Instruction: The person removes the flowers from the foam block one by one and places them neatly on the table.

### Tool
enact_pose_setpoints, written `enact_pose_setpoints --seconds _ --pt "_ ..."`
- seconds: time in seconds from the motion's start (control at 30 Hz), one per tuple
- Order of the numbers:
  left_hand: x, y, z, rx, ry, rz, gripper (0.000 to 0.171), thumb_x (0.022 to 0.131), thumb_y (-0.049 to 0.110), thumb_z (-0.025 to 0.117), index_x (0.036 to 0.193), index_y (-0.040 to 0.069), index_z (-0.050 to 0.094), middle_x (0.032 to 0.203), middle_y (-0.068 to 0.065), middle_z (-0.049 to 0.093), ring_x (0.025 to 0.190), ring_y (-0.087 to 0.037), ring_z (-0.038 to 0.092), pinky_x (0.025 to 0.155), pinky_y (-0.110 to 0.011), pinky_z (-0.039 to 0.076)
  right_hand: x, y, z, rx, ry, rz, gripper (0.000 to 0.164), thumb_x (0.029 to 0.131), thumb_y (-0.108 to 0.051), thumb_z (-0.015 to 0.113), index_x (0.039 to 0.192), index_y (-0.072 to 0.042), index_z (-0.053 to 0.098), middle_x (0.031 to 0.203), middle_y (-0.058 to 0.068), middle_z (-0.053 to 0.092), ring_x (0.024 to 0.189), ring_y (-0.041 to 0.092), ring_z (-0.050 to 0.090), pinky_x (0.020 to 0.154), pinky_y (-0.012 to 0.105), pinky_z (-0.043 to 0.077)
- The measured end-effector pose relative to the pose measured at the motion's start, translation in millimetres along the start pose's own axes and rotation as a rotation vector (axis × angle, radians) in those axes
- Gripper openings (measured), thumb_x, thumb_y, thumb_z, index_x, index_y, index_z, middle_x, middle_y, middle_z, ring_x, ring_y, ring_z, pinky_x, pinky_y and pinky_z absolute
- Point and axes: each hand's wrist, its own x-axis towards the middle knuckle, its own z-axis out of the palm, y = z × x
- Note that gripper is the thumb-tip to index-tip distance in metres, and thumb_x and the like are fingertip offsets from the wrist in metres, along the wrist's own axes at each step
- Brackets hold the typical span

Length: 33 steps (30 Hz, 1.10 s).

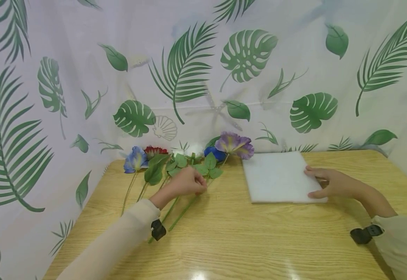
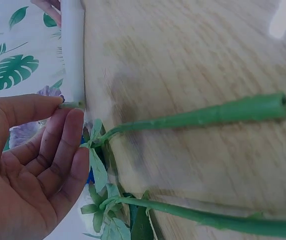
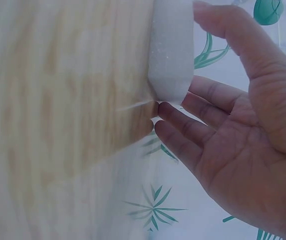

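My left hand [image 1: 184,182] pinches the stem end of a purple and yellow artificial flower [image 1: 234,145] between thumb and forefinger. Its other fingers are loosely bent in the left wrist view, where the cut end of the stem [image 2: 73,105] pokes out past the thumb. Beneath this hand, green stems [image 2: 197,115] lie on the table. Over at the right, my right hand [image 1: 340,186] holds the right edge of a white foam board [image 1: 277,179], thumb at its near corner. The right wrist view shows the board's edge [image 3: 171,55] between thumb and fingers.
A blue flower [image 1: 135,160], a dark red flower [image 1: 155,151] and a deep blue flower [image 1: 214,153] lie along the back of the wooden table [image 1: 245,241]. Behind it hangs a leaf-print cloth [image 1: 196,128]. Black wrist cameras sit on both sleeves.
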Motion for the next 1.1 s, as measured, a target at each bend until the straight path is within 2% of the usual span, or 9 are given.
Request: enact_pose_setpoints --seconds 0.17,0.3,0.43,0.6,0.67,0.77,0.9,1.0,1.1 --pt "-0.4 2.2 6.2 -0.043 -0.007 -0.038 0.011 0.082 0.012 0.065 0.085 0.006 0.075 0.070 -0.004 0.071 0.066 -0.025 0.068 0.058 -0.023 0.050 -1 1 0 -0.002 0.001 0.009 0.088 0.076 -0.041 0.075 0.143 0.001 0.035 0.150 0.024 0.026 0.135 0.047 0.025 0.083 -0.004 0.023" --pt "-0.3 0.8 11.6 -0.114 -0.019 -0.045 0.012 0.082 0.010 0.066 0.087 0.003 0.074 0.074 -0.008 0.072 0.067 -0.024 0.069 0.063 -0.030 0.055 -1 0 0 -0.013 0.003 0.010 0.088 0.076 -0.042 0.074 0.142 0.001 0.035 0.150 0.024 0.026 0.135 0.047 0.025 0.085 -0.002 0.025" --pt "-0.9 0.5 16.5 -0.198 -0.021 -0.056 0.012 0.082 0.009 0.066 0.088 0.002 0.073 0.079 -0.014 0.071 0.070 -0.027 0.069 0.067 -0.036 0.057 -1 -1 0 -0.033 0.002 0.013 0.087 0.077 -0.043 0.074 0.142 0.000 0.036 0.150 0.024 0.027 0.135 0.046 0.025 0.093 0.010 0.033" --pt "0.6 -3.1 24.3 -0.300 -0.012 -0.064 0.011 0.082 0.011 0.068 0.088 0.003 0.072 0.078 -0.015 0.070 0.069 -0.030 0.069 0.064 -0.036 0.057 0 0 0 -0.059 0.002 0.012 0.087 0.077 -0.045 0.073 0.142 -0.001 0.036 0.150 0.023 0.028 0.135 0.046 0.027 0.098 0.025 0.037" --pt "1.7 -6.3 27.9 -0.305 -0.004 -0.060 0.012 0.081 0.013 0.069 0.089 0.005 0.072 0.074 -0.013 0.070 0.066 -0.028 0.068 0.062 -0.035 0.057 0 0 0 -0.058 0.002 0.011 0.087 0.077 -0.045 0.073 0.143 -0.001 0.036 0.150 0.023 0.028 0.135 0.045 0.027 0.096 0.023 0.038" --pt "2.9 -9.7 33.1 -0.305 0.014 -0.056 0.014 0.080 0.015 0.070 0.091 0.006 0.072 0.070 -0.010 0.069 0.062 -0.024 0.066 0.059 -0.032 0.055 0 0 0 -0.056 0.000 0.011 0.088 0.077 -0.045 0.073 0.143 -0.001 0.036 0.150 0.022 0.028 0.135 0.045 0.027 0.098 0.031 0.040" --pt "4.6 -12.2 38.7 -0.316 0.043 -0.044 0.013 0.081 0.013 0.071 0.091 0.004 0.072 0.068 -0.011 0.069 0.060 -0.022 0.066 0.057 -0.030 0.054 0 0 0 -0.050 0.002 0.010 0.088 0.076 -0.046 0.073 0.143 -0.001 0.036 0.150 0.022 0.028 0.135 0.044 0.027 0.096 0.021 0.038" --pt "5.9 -12.9 41.8 -0.314 0.054 -0.051 0.012 0.080 0.013 0.071 0.090 0.005 0.071 0.067 -0.009 0.069 0.059 -0.020 0.066 0.057 -0.029 0.054 -1 0 0 -0.045 0.006 0.007 0.088 0.076 -0.046 0.074 0.143 -0.001 0.037 0.150 0.022 0.029 0.135 0.045 0.027 0.090 0.007 0.032" --pt "6.7 -12.9 44.1 -0.290 0.055 -0.061 0.011 0.080 0.014 0.072 0.090 0.008 0.072 0.066 -0.006 0.070 0.059 -0.017 0.066 0.057 -0.028 0.054 -1 0 0 -0.044 0.008 0.003 0.088 0.076 -0.045 0.074 0.142 -0.001 0.037 0.149 0.023 0.029 0.136 0.045 0.026 0.087 0.002 0.029"
